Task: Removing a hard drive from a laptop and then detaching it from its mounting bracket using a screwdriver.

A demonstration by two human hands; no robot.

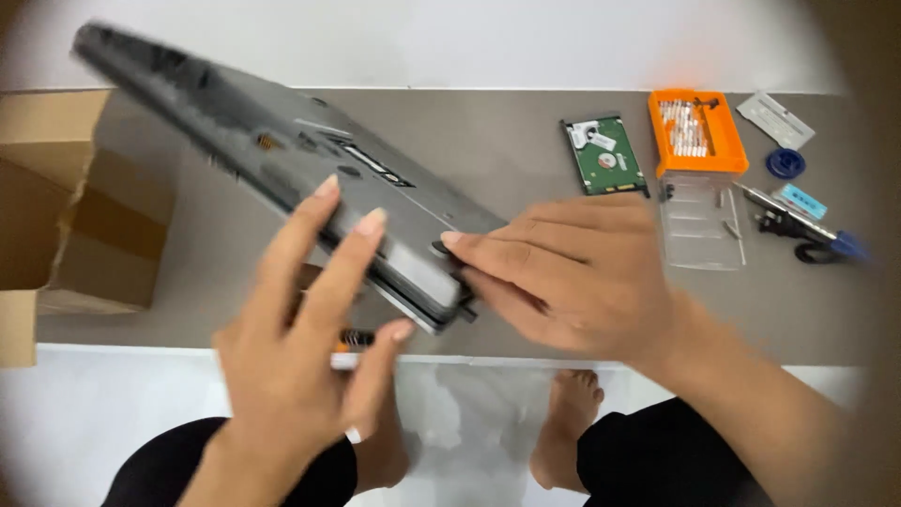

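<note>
Both hands gripped a grey laptop [282,160] tilted above the desk [507,141]: left hand [300,347] underneath, right hand [563,272] pinching its near corner. A bare hard drive [605,155] lay beside an orange bit case [696,131].

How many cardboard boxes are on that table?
1. A brown cardboard box sits at the table's far left edge, flaps open, beside the tilted grey laptop held by the left hand and right hand. The laptop may hide more.
</note>
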